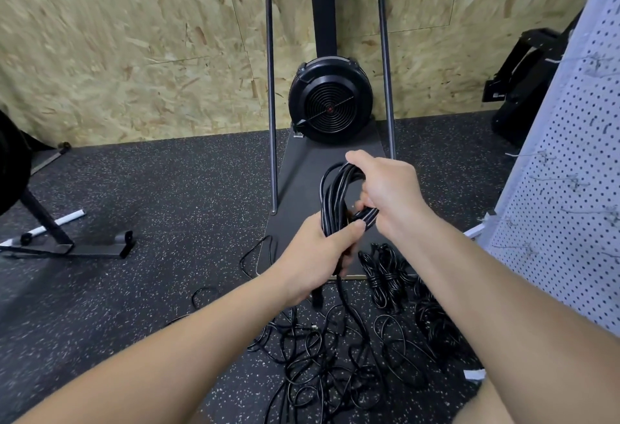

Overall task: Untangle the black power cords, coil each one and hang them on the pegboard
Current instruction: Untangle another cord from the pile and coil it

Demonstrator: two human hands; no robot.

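We hold one partly wound coil [339,195] of black power cord in front of us, above the floor and level with the base of the fan machine [330,101]. Our left hand [317,255] wraps the lower bundle of loops, thumb laid across the strands; our right hand [385,185] curls its fingers round the upper right side of the loops, and whether it is also pinching a wrap of cord there we cannot tell. A free tail [349,309] hangs from the coil down into the tangled cords [322,363] on the rubber floor [167,195]. Three bundled cords [385,276] lie just beside the tangle, near the foot of the white pegboard [577,168], whose wire hooks [570,183] look bare. We judge the cord to be light, pliable and springy, with a smooth jacket that lets the loops slide and open once grip pressure drops. We therefore take hold across all strands at one point of the loop, not on a single strand, and draw the tail slowly so that it does not drag the tangle upward.
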